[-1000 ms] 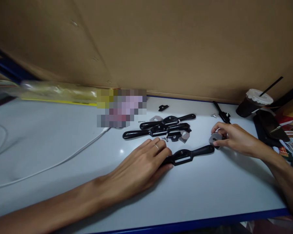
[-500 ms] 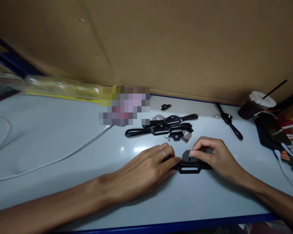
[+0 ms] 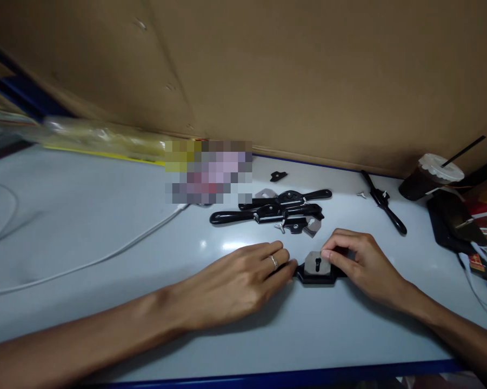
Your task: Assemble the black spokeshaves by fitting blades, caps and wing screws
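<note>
Partly, the black, glossy two-handled metal tool is lost under the hands: it lies on the smooth white tabletop, near its blue front edge, with its left handle covered by the left hand and most of its right one behind the right hand. The left hand's fingers are curled down over that handle, the ring finger bearing a slim silver ring; how firmly they press, I cannot tell. The right thumb and forefinger are closed in a pinch on the upper right corner of a flat, matt grey metal blade with clipped corners and a dark keyhole-like slot, which sits over the tool's middle; whether it is fully seated is unclear. Three more black two-handled tools lie beyond: two crowded together, one overlapping the other, and one at the right. Around them are two loose black shaped plates, two grey blades partly covered, and two loose silver wing screws. A clear cup of dark drink has a white lid and a black straw. Pixelation blots out an object at the back, from which a white cable runs out of view at left.
</note>
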The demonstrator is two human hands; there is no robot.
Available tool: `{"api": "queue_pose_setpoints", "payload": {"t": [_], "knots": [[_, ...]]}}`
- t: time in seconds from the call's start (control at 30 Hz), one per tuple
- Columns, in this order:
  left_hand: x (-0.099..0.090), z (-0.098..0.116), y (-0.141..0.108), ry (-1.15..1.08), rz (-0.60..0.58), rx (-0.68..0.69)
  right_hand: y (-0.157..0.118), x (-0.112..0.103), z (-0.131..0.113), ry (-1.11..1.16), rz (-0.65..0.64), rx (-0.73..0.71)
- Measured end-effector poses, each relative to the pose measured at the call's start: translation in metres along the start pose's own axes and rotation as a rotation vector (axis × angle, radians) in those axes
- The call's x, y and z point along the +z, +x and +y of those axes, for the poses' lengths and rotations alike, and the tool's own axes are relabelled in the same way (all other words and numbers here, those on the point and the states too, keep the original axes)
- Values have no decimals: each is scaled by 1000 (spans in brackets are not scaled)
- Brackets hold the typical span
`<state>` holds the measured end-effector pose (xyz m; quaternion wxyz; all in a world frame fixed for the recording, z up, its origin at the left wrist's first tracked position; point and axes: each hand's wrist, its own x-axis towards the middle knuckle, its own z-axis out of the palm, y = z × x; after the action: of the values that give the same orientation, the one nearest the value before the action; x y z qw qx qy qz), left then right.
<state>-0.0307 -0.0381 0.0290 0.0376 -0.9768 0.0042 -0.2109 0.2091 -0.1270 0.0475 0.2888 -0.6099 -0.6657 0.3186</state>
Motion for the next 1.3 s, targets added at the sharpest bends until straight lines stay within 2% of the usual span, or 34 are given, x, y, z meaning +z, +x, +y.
{"api": "queue_pose_setpoints", "payload": {"t": [0.23, 0.6, 1.0, 1.17, 1.3], "knots": [[2, 1, 2, -22, 17, -18, 0, 3, -3, -79, -16, -10], [2, 3, 5, -56, -41, -102, -3, 2, -4, -126, -46, -24], [2, 3, 3, -61, -67, -96, -3, 1, -4, -137, -37, -44], [3, 3, 3, -66, -84, -101, 1, -4, -2, -184, 54, -84], [3, 3, 3, -69, -96, -98, 9, -20, 15, -357, 172, -117]]}}
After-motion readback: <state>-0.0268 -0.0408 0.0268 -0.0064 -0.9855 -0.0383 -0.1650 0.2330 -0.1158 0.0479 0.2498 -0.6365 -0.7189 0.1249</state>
